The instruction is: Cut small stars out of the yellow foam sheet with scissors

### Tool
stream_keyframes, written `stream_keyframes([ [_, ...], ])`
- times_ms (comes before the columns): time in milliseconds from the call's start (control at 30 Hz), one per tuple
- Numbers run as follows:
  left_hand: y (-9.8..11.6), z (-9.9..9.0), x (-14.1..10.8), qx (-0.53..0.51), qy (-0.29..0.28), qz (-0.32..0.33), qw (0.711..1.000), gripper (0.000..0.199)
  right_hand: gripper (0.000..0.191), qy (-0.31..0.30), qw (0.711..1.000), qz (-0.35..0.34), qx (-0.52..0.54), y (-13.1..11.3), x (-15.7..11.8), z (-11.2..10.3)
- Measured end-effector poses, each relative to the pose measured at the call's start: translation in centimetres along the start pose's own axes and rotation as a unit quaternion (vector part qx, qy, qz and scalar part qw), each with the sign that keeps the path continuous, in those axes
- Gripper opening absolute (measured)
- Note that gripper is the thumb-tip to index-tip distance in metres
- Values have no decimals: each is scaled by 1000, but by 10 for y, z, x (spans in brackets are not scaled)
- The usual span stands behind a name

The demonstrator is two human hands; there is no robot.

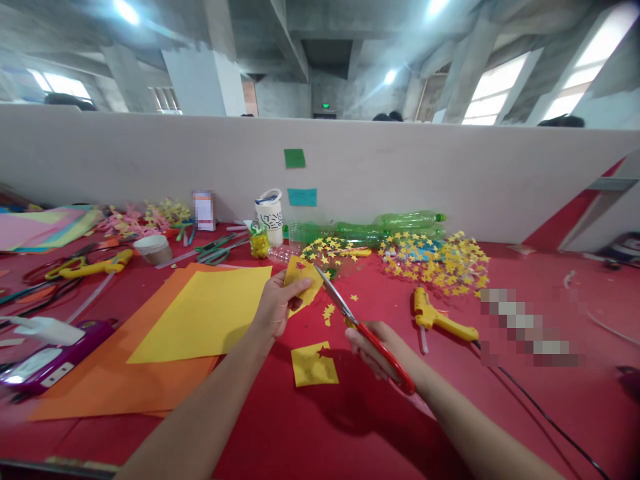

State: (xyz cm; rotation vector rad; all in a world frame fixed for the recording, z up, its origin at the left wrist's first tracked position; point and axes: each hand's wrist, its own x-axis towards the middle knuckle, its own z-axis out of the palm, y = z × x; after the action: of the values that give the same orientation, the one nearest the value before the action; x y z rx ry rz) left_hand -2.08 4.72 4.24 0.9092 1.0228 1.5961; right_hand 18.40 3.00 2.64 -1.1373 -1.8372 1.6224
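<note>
Between the fingers of my left hand [280,300] is a small piece of yellow paper [301,275] with a star-shaped hole in it. My right hand [383,350] grips red-handled scissors [375,343], their blades pointing up and left to the paper's right edge. Whether the blades touch the paper I cannot tell. Below, on the red table, lies another yellow square [315,373] with a star-shaped cutout. Several small yellow stars [329,312] lie loose between the hands.
Yellow sheets [200,320] and orange sheets [100,373] lie at left beside a purple power strip [75,357]. A yellow glue gun [443,319] with its cord is at right. Green bottles [365,233], a white cup [270,220] and star sprays [440,260] line the partition [390,167].
</note>
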Motion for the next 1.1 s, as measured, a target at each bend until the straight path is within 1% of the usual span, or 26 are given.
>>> stream_keyframes([
  [233, 2, -5, 3, 28, 12, -8, 1000, 30, 39, -15, 1000, 17, -6, -7, -2, -2],
  [367, 4, -9, 4, 37, -9, -11, 999, 29, 40, -11, 999, 18, -26, -7, -1, -1],
  [500, 5, -12, 6, 38, -30, -16, 999, 30, 39, -16, 999, 35, -24, -6, 0, -1],
  [700, 7, -17, 8, 54, -29, -20, 998, 29, 38, -39, 999, 30, -14, -3, 1, -2],
  [833, 8, -17, 9, 54, -42, -25, 997, 31, 39, -33, 999, 31, -8, 0, 2, -2],
  [1100, 10, -13, 7, 59, -28, -26, 998, 31, 38, -30, 999, 38, -16, -2, 1, -2],
])
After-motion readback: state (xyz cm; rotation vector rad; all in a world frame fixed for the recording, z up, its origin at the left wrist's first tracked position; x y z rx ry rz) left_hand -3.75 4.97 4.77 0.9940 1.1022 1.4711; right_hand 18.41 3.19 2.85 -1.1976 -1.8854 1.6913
